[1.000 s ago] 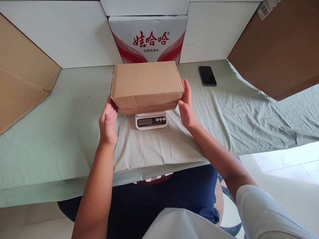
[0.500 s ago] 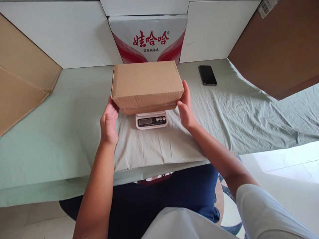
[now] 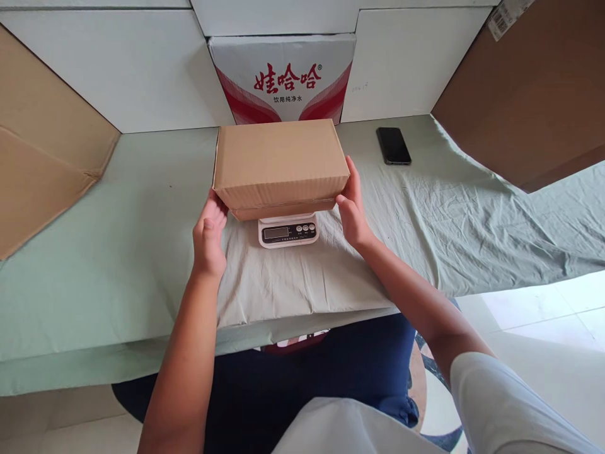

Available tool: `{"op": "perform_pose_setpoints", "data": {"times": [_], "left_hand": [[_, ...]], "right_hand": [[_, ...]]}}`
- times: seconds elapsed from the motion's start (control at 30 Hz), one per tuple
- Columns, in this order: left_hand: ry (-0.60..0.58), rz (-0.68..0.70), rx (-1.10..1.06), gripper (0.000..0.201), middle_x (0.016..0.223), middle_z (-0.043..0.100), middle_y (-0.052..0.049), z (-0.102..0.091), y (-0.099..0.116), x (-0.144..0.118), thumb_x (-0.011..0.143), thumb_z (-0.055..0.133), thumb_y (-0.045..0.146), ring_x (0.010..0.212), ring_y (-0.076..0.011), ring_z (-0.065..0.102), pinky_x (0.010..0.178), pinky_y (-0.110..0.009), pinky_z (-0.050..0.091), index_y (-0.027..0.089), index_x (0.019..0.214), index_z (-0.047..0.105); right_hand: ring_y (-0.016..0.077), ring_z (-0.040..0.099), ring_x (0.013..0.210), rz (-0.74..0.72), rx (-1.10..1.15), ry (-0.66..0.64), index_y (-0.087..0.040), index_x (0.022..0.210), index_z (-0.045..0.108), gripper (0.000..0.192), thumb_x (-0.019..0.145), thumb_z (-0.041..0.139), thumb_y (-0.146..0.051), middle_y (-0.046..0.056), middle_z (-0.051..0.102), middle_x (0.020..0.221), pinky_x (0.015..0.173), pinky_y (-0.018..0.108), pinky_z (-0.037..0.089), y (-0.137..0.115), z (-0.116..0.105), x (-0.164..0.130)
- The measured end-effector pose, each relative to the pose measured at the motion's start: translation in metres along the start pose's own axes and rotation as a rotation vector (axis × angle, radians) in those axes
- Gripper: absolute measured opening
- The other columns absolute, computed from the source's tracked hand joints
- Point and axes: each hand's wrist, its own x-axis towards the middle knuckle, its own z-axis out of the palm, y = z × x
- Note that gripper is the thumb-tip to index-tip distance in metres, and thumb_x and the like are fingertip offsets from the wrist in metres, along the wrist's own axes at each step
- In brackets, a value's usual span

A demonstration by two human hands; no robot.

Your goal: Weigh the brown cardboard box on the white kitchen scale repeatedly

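Observation:
A closed brown cardboard box (image 3: 280,162) rests on a small white digital scale (image 3: 288,231) in the middle of the table. My left hand (image 3: 209,236) touches the box's lower left corner with its fingertips. On the other side my right hand (image 3: 352,205) lies flat against the box's right end. The scale's display and buttons show below the box's front edge; its platform is hidden under the box.
A wrinkled pale green cloth (image 3: 449,208) covers the table. A black phone (image 3: 393,145) lies at the back right. A red-and-white printed carton (image 3: 283,75) and white boxes line the back. Brown cardboard panels stand at the left (image 3: 42,157) and right (image 3: 534,94).
Both hands have closed in a little on the box's ends; the left hand's fingers now reach the corner. The box stays on the scale.

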Motion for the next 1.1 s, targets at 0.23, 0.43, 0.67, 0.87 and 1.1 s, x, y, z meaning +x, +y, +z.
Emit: {"op": "perform_pose_setpoints", "data": {"times": [0.23,0.43,0.67,0.87,1.1], "left_hand": [[0.007,-0.003,0.021,0.099,0.176,0.058,-0.018,-0.0014,-0.0025,0.0001,0.091,0.058,0.097,0.172,-0.0429,0.043,0.142,-0.06,0.034,0.026,0.158,0.072],[-0.011,-0.002,0.026,0.096,0.174,0.06,-0.017,-0.0014,-0.0012,0.0006,0.09,0.059,0.097,0.172,-0.044,0.043,0.142,-0.061,0.034,0.029,0.157,0.073],[-0.05,0.044,0.021,0.094,0.174,0.06,-0.015,-0.0015,-0.0006,0.0017,0.093,0.057,0.095,0.172,-0.0428,0.044,0.141,-0.06,0.037,0.03,0.16,0.072],[-0.015,0.03,0.022,0.096,0.172,0.063,-0.015,-0.0043,-0.0051,0.0028,0.089,0.059,0.098,0.171,-0.0434,0.044,0.141,-0.062,0.034,0.031,0.156,0.074],[-0.03,0.036,0.028,0.098,0.17,0.064,-0.013,-0.0055,-0.0063,0.0031,0.089,0.057,0.1,0.171,-0.042,0.045,0.141,-0.059,0.035,0.031,0.157,0.073]], "right_hand": [[0.0374,0.003,0.187,0.039,0.003,0.021,-0.048,0.178,0.013,0.115,0.085,0.058,-0.098,-0.007,0.009,0.198,0.153,0.069,0.013,-0.007,0.004,-0.0002],[0.0374,0.009,0.186,0.015,-0.016,0.011,-0.047,0.177,0.015,0.112,0.086,0.057,-0.097,-0.005,0.016,0.197,0.153,0.069,0.016,-0.0065,0.0033,0.001],[0.0373,0.006,0.186,0.005,-0.031,-0.003,-0.047,0.177,0.015,0.113,0.085,0.054,-0.1,-0.006,0.015,0.197,0.153,0.07,0.017,-0.0058,0.0019,0.0022],[0.0369,0.006,0.187,0.005,-0.065,-0.011,-0.047,0.179,0.012,0.115,0.085,0.05,-0.103,-0.007,0.012,0.198,0.153,0.069,0.015,-0.005,0.0015,0.003],[0.0385,0.003,0.187,0.019,-0.065,-0.001,-0.046,0.179,0.01,0.12,0.082,0.05,-0.105,-0.006,0.011,0.198,0.153,0.07,0.013,-0.0093,0.0041,0.0041]]}}
